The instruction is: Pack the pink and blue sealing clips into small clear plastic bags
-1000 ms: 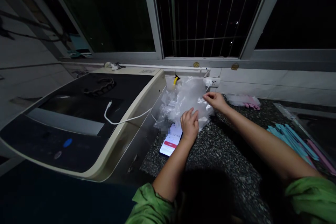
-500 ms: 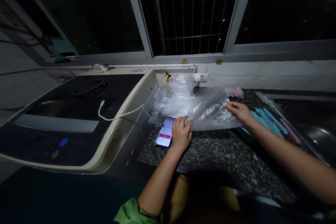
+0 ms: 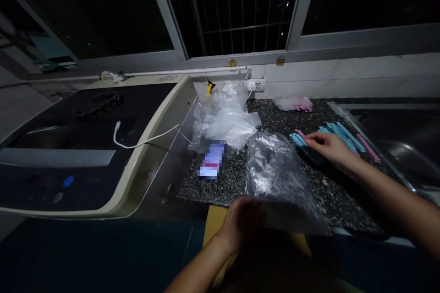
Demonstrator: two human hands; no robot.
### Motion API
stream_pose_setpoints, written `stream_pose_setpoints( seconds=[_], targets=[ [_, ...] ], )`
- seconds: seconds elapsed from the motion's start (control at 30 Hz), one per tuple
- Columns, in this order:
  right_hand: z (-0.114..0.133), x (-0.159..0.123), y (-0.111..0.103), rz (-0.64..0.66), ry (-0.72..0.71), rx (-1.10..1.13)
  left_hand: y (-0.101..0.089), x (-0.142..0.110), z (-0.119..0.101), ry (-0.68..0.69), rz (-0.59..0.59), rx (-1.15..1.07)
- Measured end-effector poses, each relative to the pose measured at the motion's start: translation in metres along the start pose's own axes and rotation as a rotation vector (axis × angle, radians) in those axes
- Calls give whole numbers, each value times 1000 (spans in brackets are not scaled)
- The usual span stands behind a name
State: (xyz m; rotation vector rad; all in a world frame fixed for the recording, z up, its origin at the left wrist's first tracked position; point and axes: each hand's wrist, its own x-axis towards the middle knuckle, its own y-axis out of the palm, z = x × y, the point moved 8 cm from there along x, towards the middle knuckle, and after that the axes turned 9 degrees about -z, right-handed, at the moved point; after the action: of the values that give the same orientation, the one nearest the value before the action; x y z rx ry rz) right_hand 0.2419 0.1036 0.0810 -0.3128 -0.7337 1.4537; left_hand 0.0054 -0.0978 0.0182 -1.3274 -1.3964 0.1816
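A large clear plastic bag (image 3: 278, 169) lies flat on the speckled counter, its near edge drooping over the counter's front. At that edge's left corner, my left hand (image 3: 242, 222) is closed on the bag; its fingertips are lost in shadow. My right hand (image 3: 326, 146) pinches the ends of several slim light-blue plastic strips (image 3: 298, 139), with a pink one among them. Their tips stick out to the left, just beyond the bag's right side. More light-blue and pink strips (image 3: 343, 136) lie behind and to the right of that hand.
A phone (image 3: 212, 160) lies left of the bag. Crumpled clear bags (image 3: 228, 121) are heaped behind it. A packet with pink pieces (image 3: 295, 103) sits by the wall. The washing machine (image 3: 137, 183), with a white cable (image 3: 147, 143) across it, stands left; a metal sink (image 3: 405, 146) is right.
The clear bag has come down flat toward me. My left hand has moved from beside the phone to the counter's front edge. My right hand has left the bag and taken hold of blue strips.
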Motion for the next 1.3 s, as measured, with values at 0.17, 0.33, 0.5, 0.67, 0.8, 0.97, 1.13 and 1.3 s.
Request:
stream_pose_setpoints(
  seconds=[0.17, 0.33, 0.5, 0.67, 0.8, 0.97, 1.13, 1.3],
  targets=[
    [63, 47, 84, 292, -221, -93, -8, -21, -23, 133, -82, -21],
    [90, 65, 158, 534, -212, -251, -18, -27, -22, 139, -128, -9],
    [89, 65, 180, 637, -139, -284, -27, -30, -7, 39, -201, -11],
    [89, 49, 190, 737, -71, -237, -19, -34, -14, 160, -191, 95],
    [97, 50, 179, 717, -66, -125, -8, -37, -24, 275, -145, 155],
    [108, 67, 148, 572, -69, 224, -7, -36, -23, 289, -161, 163],
    [113, 73, 147, 521, -115, 168, -6, -38, -24, 293, -145, 159],
    [124, 65, 163, 448, -308, -282, -8, -45, -24, 279, -134, 139]
  ],
)
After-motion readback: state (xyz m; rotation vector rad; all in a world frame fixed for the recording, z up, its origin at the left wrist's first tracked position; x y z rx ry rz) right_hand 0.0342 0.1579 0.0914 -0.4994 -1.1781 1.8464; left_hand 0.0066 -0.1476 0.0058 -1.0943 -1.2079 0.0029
